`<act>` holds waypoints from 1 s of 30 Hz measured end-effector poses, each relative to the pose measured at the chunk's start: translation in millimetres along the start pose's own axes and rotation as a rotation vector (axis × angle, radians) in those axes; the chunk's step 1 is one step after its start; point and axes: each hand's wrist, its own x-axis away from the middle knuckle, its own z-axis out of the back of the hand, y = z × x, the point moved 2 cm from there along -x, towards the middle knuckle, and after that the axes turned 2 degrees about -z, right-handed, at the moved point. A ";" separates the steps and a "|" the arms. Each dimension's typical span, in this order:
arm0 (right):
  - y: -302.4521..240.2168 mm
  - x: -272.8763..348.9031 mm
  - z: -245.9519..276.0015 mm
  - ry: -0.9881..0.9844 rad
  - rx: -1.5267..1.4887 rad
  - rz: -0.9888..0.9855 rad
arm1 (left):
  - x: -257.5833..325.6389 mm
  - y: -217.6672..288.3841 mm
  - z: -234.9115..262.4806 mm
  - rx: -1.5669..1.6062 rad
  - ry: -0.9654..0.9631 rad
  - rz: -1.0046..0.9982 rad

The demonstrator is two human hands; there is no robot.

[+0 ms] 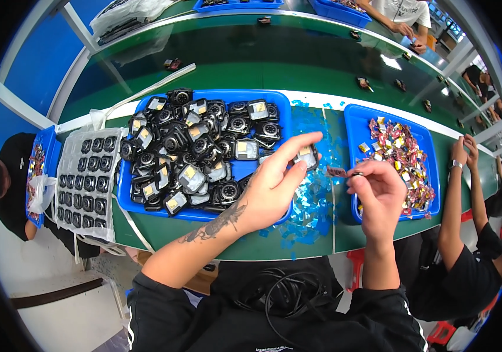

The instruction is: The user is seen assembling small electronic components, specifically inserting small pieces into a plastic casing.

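Both hands up close over the green bench (pixel 274 246): left hand (pixel 271 188) pinching a small black part (pixel 306 157), right hand (pixel 377 193) gripping a tiny ring piece (pixel 357 174), easy to fumble into the blue scraps (pixel 309 205)

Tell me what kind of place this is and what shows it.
Most likely a factory assembly line. A long green conveyor belt carries single parts past seated workers, a blue tray is heaped with small black modules, and the left hand holds one module for handwork.
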 end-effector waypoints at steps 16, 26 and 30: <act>-17.9 -10.6 -46.8 0.007 0.534 0.167 | 7.4 2.1 -9.4 0.063 -0.152 0.036; -20.6 -16.5 -44.1 -0.056 0.579 0.153 | 9.3 -5.3 -10.9 -0.074 -0.124 -0.078; -21.8 -18.3 -43.2 -0.073 0.539 0.116 | 10.1 -2.5 -11.8 -0.142 -0.128 -0.153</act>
